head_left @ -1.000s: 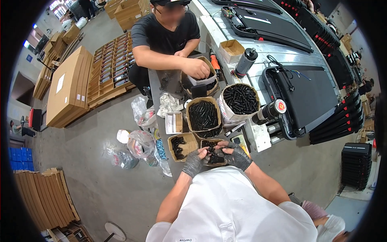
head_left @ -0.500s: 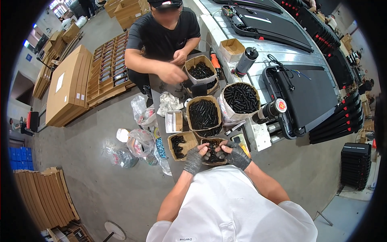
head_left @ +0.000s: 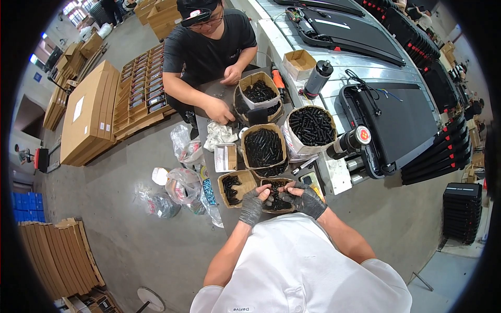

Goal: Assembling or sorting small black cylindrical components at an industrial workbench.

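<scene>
Both my hands, in dark fingerless gloves, meet over a small cardboard box [head_left: 278, 211] of black, screw-like parts [head_left: 277, 197]. My left hand [head_left: 253, 205] is closed at the box's left side, thumb against fingertips. Across from it, my right hand [head_left: 308, 200] is closed the same way, its fingertips a little apart from the left ones. Whatever the fingers pinch is too small to make out. Just left stands another cardboard box [head_left: 247, 179], partly filled with black parts. Beyond it, a larger box [head_left: 243, 151] is heaped with short black rods [head_left: 263, 147].
A white-lined box [head_left: 300, 147] of black cylinders stands right, beside a metal bench [head_left: 334, 169] carrying treadmill-like black units [head_left: 396, 125]. Opposite, a person's hand [head_left: 218, 110] reaches the table near a white rag [head_left: 219, 134]. Plastic bags [head_left: 182, 185] lie left.
The person opposite has lowered a hand from beside the far box to the tabletop and leaned left. My own hands have barely shifted over the small box.
</scene>
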Motion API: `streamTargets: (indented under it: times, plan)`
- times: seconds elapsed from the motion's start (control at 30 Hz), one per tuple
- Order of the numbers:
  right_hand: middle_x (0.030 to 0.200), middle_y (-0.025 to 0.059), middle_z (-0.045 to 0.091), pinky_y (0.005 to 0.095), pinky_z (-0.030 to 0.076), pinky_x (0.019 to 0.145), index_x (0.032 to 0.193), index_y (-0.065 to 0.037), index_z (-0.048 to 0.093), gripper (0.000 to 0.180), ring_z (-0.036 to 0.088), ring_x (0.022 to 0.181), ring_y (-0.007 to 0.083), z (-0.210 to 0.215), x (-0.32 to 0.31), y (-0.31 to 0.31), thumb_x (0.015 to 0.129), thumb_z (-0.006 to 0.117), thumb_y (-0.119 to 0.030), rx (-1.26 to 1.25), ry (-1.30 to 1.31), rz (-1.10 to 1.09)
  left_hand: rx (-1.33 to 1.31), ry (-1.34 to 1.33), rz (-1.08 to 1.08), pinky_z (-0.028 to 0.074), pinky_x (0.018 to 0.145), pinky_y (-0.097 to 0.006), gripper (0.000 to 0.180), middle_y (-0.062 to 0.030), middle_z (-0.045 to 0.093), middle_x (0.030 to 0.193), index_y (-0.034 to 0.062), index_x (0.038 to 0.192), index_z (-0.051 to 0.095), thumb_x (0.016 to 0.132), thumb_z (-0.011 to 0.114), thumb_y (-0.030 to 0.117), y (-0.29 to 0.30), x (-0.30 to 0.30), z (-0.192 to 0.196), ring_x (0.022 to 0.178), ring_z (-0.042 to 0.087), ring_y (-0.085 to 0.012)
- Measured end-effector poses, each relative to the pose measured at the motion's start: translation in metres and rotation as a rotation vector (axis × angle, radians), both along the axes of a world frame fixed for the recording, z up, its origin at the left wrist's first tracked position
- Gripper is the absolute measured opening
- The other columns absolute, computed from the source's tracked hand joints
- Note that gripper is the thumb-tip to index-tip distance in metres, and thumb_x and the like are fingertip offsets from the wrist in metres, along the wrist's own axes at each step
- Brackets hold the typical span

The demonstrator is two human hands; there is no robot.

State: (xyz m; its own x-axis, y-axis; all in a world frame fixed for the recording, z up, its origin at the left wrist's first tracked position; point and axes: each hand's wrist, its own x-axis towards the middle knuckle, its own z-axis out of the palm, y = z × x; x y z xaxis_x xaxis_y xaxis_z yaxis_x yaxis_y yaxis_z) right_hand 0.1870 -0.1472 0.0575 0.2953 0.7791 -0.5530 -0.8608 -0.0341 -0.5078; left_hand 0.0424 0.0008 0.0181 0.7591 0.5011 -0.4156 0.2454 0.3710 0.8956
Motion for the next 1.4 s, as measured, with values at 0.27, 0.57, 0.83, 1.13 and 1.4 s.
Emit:
streamTargets:
  times: [0.27,0.57,0.83,1.13,1.4]
  plan:
    - [0.110,0.0098,0.063,0.0282,0.052,0.090,0.103,-0.002,0.060,0.015,0.062,0.097,0.0170,-0.001,-0.003,0.005,0.091,0.060,-0.010,-0.026,-0.170,0.057,0.067,0.007,0.020,0.047,0.081,-0.025,0.028,-0.0034,0.069,0.098,0.0046,0.111,0.069,0.088,0.067,0.022,-0.002,0.002,0.001,0.089,0.060,-0.0115]
    - [0.100,0.0061,0.063,0.0268,0.054,0.083,0.110,-0.002,0.058,0.021,0.064,0.089,0.0156,-0.005,-0.005,0.008,0.090,0.062,-0.008,-0.052,-0.147,-0.005,0.102,-0.064,0.105,0.047,0.079,-0.025,0.024,-0.0035,0.070,0.092,0.0048,0.106,0.071,0.086,0.069,0.017,-0.004,0.005,-0.008,0.085,0.061,-0.0112]
    - [0.105,0.0103,0.066,0.0294,0.054,0.084,0.112,-0.001,0.057,0.026,0.064,0.092,0.0177,-0.003,-0.011,0.013,0.088,0.065,-0.005,-0.060,-0.120,-0.106,0.132,-0.073,0.141,0.048,0.078,-0.025,0.022,-0.0046,0.070,0.093,0.0039,0.105,0.070,0.086,0.069,0.014,-0.007,0.011,-0.009,0.085,0.061,-0.0108]
    - [0.102,0.0071,0.065,0.0260,0.049,0.086,0.110,-0.001,0.059,0.023,0.060,0.093,0.0135,-0.007,-0.015,0.014,0.088,0.064,-0.006,-0.148,-0.444,-0.073,0.208,-0.048,0.124,0.048,0.079,-0.025,0.022,-0.0050,0.070,0.095,0.0036,0.106,0.070,0.086,0.068,0.015,-0.007,0.016,-0.005,0.086,0.062,-0.0111]
    - [0.090,0.0016,0.064,0.0249,0.048,0.076,0.102,-0.003,0.064,0.021,0.058,0.084,0.0097,0.003,-0.021,0.017,0.087,0.068,-0.017,-0.270,-0.773,-0.014,0.035,-0.081,0.151,0.048,0.079,-0.025,0.022,-0.0032,0.069,0.095,0.0046,0.107,0.070,0.087,0.068,0.015,-0.010,0.015,-0.002,0.087,0.060,-0.0107]
